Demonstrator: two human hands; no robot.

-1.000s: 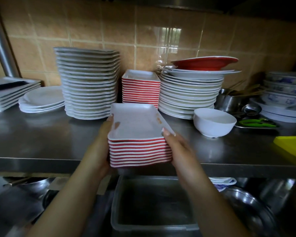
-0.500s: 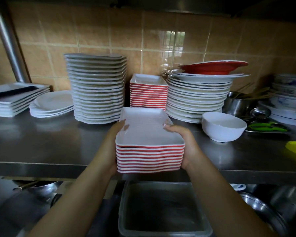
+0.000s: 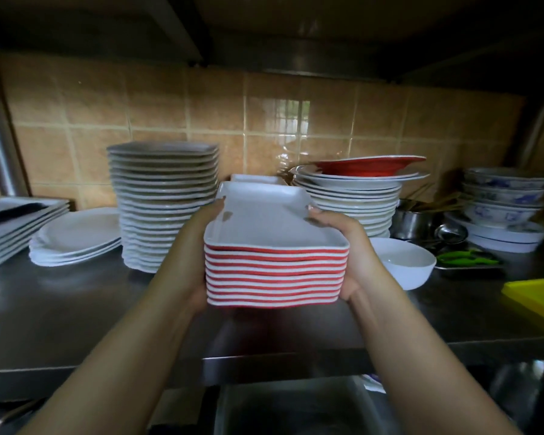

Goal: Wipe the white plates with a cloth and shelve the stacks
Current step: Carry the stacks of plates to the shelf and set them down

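**Steel shelf and its load**

The stainless steel shelf runs along a tiled wall. From the left it carries a stack of rectangular white plates, a low pile of white plates, a tall stack of white plates and a round stack topped by a red dish (slightly tilted). Farther right sit a white bowl, a steel pot, patterned bowls and a yellow board.

1. Held stack of square plates: white inside, edges banded red and white.
2. Tall plate stack: plain white.
3. Top dish on the round plate stack: red.
4. Bowls at far right: white with blue pattern (too blurred to read).
5. Cutting board: yellow.
6. Wall tiles: tan.
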